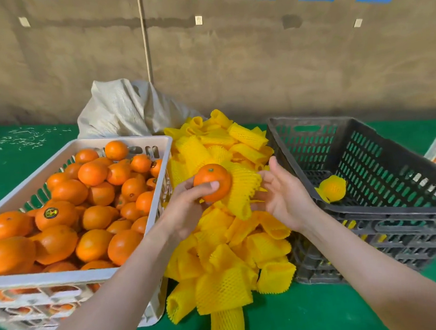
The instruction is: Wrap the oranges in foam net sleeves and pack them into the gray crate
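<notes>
- Oranges [72, 214] fill a white crate [53, 278] at the left of a green table [297, 313], heaped up to its rim (one near the front bears a round sticker).
- A pale sack [126, 109] slumps behind that crate, against the wall.
- The left hand [186, 210] grips one bare orange [213, 176], with the thumb across its front and the fingers curled beneath. It is held above the sleeves, stem end up.
- A sleeve [242, 188] touches the orange's right side, lifted off the heap.
- A pile [226, 279] of yellow foam net sleeves runs between the two crates and spills toward the table's near edge.
- The right hand [285, 199] holds the lifted sleeve by its right edge, fingers curled onto it and thumb raised.
- The gray crate [393, 211] stands at the right, with one wrapped orange [333, 188] lying on its floor near the left wall.
</notes>
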{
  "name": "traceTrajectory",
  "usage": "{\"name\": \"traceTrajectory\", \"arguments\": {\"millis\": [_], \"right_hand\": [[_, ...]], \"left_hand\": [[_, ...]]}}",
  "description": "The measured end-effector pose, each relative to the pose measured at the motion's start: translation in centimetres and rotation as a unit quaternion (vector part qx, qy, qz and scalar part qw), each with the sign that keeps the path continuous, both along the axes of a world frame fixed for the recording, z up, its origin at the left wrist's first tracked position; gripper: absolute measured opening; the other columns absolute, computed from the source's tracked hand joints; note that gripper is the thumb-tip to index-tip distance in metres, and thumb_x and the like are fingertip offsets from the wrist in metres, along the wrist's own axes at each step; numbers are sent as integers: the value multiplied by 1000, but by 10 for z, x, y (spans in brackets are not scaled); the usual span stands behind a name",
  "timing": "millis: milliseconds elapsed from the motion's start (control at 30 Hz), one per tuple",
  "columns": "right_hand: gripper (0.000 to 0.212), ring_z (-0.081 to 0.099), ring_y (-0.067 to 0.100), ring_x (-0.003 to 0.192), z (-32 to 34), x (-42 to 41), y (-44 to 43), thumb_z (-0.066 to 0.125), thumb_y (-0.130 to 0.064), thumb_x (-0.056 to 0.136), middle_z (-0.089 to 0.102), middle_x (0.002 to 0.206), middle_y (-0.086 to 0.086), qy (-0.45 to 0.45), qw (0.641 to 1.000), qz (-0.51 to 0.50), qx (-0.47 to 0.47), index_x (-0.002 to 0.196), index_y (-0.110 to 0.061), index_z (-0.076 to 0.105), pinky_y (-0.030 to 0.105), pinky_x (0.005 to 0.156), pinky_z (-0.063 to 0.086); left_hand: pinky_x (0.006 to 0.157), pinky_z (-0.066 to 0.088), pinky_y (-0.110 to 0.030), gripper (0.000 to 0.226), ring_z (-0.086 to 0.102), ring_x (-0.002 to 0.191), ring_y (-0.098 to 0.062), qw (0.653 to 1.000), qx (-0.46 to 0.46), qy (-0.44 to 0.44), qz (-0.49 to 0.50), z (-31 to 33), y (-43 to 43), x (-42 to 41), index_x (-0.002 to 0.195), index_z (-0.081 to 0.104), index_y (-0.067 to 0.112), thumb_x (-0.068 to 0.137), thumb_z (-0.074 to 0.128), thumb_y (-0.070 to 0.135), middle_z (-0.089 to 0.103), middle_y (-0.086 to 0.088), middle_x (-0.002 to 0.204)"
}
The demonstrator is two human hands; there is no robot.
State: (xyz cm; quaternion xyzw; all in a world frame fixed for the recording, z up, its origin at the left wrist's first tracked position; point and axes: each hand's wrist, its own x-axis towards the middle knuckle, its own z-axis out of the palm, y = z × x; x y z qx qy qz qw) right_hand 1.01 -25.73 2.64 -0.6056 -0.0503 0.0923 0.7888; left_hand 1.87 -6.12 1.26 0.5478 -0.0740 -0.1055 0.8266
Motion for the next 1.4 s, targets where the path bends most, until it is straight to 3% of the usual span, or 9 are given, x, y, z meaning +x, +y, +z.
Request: {"name": "traceTrajectory", "arguments": {"millis": [200, 367, 567, 633, 833, 967, 1100, 1233, 1400], "right_hand": [[67, 62, 29, 109, -3, 0, 13, 53, -58, 69, 66, 116, 12, 82, 996, -25, -36, 123, -18, 59, 49, 98, 46], [90, 55, 50, 104, -10, -3, 17, 64, -59, 61, 56, 109, 39, -29, 990, -116, -70, 105, 19, 51, 48, 90, 48], [29, 68, 23, 86, -12, -1, 11, 69, -33, 69, 72, 90, 12, -32, 999, 9, -36, 84, -9, 74, 36, 81, 54], [24, 66, 24, 88, -9, 1, 6, 63, -16, 79, 70, 94, 13, -34, 999, 9, -21, 99, -2, 69, 39, 85, 51], [23, 65, 20, 77, 5, -7, -10, 41, -9, 86, 66, 85, 8, 11, 988, 83, 132, 101, -6, 58, 32, 71, 53], [46, 62, 16, 65, 7, -21, -1, 81, -28, 60, 63, 74, 6, -27, 983, 169, 63, 91, -7, 55, 24, 61, 51], [20, 61, 17, 70, 5, -24, 7, 70, -6, 74, 64, 80, 8, -49, 983, 176, 23, 87, -10, 57, 28, 65, 50], [12, 63, 8, 72, 5, -21, 8, 57, -15, 80, 68, 82, -1, -75, 982, 174, 28, 92, -13, 58, 20, 64, 50], [9, 59, 3, 73, 12, -20, 4, 55, -19, 84, 64, 80, -9, -173, 971, 153, -58, 93, -17, 57, 16, 63, 46]], "left_hand": [[81, 53, -37, 68, 68, 89, -18, 997, -34, 30, -67, -5, -13, -11, 86, 78, 15, 26, 95, 43, 72, -4, 100], [96, 43, -48, 72, 62, 96, -26, 996, -69, 45, -34, -3, -21, -23, 86, 77, 14, 21, 95, 41, 70, -9, 103], [106, 38, -54, 120, 49, 123, -42, 997, -67, 43, -9, -3, -15, -29, 131, 51, -3, 28, 96, 40, 55, -24, 132], [107, 35, -57, 125, 47, 125, -43, 995, -84, 46, 3, -3, -13, -29, 134, 47, -3, 27, 96, 37, 52, -24, 134], [70, 58, -34, 69, 65, 94, -25, 994, -69, 66, 50, -1, -13, -25, 129, 50, 12, 64, 72, 2, 57, -12, 122], [94, 44, -46, 53, 57, 105, -32, 983, -130, 128, 35, 8, -32, -28, 134, 45, 0, 85, 53, 17, 57, -21, 127], [74, 52, -38, 27, 65, 73, -24, 978, -143, 151, 8, 8, -48, -33, 103, 60, 4, 97, 42, 24, 67, -13, 82], [49, 54, -24, 24, 66, 59, -17, 975, -172, 125, 66, 3, -59, -32, 114, 55, 18, 95, 47, 7, 60, -11, 97], [53, 56, -27, 21, 71, 68, -19, 974, -195, 86, 78, 4, -62, -28, 105, 61, 17, 100, 40, 20, 71, -10, 88]]}}
